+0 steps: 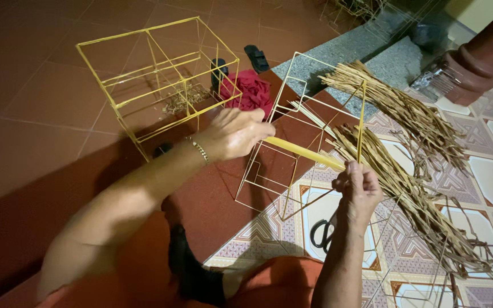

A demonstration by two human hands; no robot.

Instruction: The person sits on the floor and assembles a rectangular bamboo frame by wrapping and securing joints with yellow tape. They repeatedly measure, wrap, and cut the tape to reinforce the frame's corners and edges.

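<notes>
Your left hand (232, 134) and right hand (358, 185) are both pinched shut on the same yellow strip (303, 153), one at each end, so it runs level between them, right over the pale wire frame (292, 114) on the floor. Each grip looks tight, fingers curled fully around it. Dried straw bundle (412, 171) lies just right of your right hand, black scissors (322, 234) sit below it, and a yellow frame cube (161, 80) stands farther back beside the red cloth (253, 91).
</notes>
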